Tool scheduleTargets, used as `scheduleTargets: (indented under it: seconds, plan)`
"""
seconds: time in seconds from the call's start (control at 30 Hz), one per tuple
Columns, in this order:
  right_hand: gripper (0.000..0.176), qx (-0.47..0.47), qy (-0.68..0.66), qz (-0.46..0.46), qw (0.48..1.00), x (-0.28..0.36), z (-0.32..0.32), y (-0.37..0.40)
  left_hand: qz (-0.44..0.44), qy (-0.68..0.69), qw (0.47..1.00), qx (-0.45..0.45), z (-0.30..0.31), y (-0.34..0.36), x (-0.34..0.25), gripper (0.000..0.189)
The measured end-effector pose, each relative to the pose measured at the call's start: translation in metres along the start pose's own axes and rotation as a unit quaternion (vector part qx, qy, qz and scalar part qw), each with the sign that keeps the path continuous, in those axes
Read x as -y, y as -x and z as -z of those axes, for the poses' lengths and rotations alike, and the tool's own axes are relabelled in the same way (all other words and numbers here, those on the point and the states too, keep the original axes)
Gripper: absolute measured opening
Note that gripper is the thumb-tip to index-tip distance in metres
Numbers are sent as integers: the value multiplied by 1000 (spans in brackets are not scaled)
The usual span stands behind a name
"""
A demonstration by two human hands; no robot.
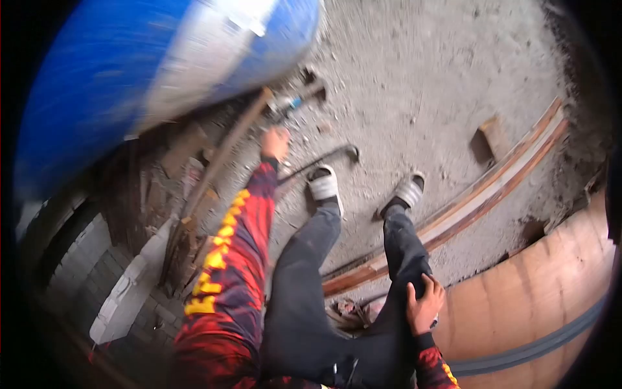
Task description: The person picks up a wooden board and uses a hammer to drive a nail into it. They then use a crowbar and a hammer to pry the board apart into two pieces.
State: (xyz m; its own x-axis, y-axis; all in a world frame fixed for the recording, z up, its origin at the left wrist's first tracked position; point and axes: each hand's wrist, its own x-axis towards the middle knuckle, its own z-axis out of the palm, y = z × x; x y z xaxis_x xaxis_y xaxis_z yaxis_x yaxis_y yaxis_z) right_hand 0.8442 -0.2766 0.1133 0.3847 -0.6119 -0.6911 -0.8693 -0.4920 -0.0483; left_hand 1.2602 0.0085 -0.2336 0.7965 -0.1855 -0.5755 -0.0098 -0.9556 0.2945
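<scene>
My left hand [275,144] reaches out low over the gritty floor, just below a metal tool with a blue part [291,104]; its fingers are blurred, and whether they touch the tool I cannot make out. A dark bar with a hooked end [324,162] lies on the ground between that hand and my sandal. On my right knee rests my right hand [426,305], its fingers apart and nothing in it.
A blue and white rounded object [194,58] fills the upper left. Wood scraps and a long stick [227,146] lie at left. Long wooden strips [479,194] cross the right side, near a small wood block [495,137]. A wooden panel [525,298] stands at lower right.
</scene>
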Motion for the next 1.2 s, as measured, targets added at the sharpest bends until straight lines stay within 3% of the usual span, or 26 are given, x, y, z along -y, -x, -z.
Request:
scheduleTargets:
  seconds: [0.03,0.07,0.13,0.2,0.27,0.33,0.37,0.43,0.5,0.57,0.67,0.7,0.73,0.77,0.93,0.97,1.03,1.1,1.13,1.17,1.2]
  plan:
    - [42,7,10,16,1000,-1,-4,-3,2,-67,996,-65,-16,-32,7,55]
    - [39,25,0,19,1000,-4,-6,-6,-28,-107,990,-85,-37,-65,27,60]
    - [32,55,-41,19,997,-9,-11,-13,-8,-167,983,-80,-68,-105,51,67]
    - [28,86,-65,8,994,-4,-13,-16,-16,-237,963,-129,-106,-100,59,71]
    - [29,120,-51,-6,991,-1,-10,-14,-37,-251,946,-202,-129,-79,61,62]
    - [29,137,-43,33,989,-7,-9,-19,-68,-216,953,-203,-144,-77,79,49]
    - [27,147,-59,36,987,-20,-7,-20,-31,-262,950,-168,-145,-70,66,47]
    - [26,124,-109,25,986,-35,-8,-14,-57,-290,951,-95,-145,-54,58,48]
    - [27,116,-132,44,983,-47,-10,-6,-106,-258,952,-122,-136,-27,33,49]
    - [27,96,-131,72,984,-48,-12,3,-61,-192,973,-109,-127,-5,4,55]
    - [24,48,-133,83,986,-48,-13,17,80,-110,990,-36,-106,42,-78,61]
    - [24,38,-138,74,987,-48,-10,22,54,-125,991,12,-96,61,-99,63]
    - [25,16,-133,64,989,-50,-9,29,197,-3,973,124,-70,82,-136,62]
    - [26,-10,-131,54,990,-52,-7,35,234,110,958,128,-109,88,-99,61]
    - [42,-147,-67,58,985,-58,53,67,84,107,918,374,16,267,-176,54]
    - [46,-67,-153,42,985,-56,77,71,55,98,908,404,37,295,-184,53]
    - [62,92,-338,17,936,-55,99,67,92,-34,923,372,99,383,-276,60]
    - [71,274,-390,12,879,-60,133,46,-41,-77,930,357,149,441,-353,64]
    - [71,259,-401,18,879,-64,159,52,-109,-110,917,367,160,454,-389,65]
    - [67,301,-558,-49,772,-69,184,68,-173,-142,899,377,165,469,-418,66]
    - [63,331,-692,-108,632,-76,209,74,-268,-115,891,347,167,482,-445,64]
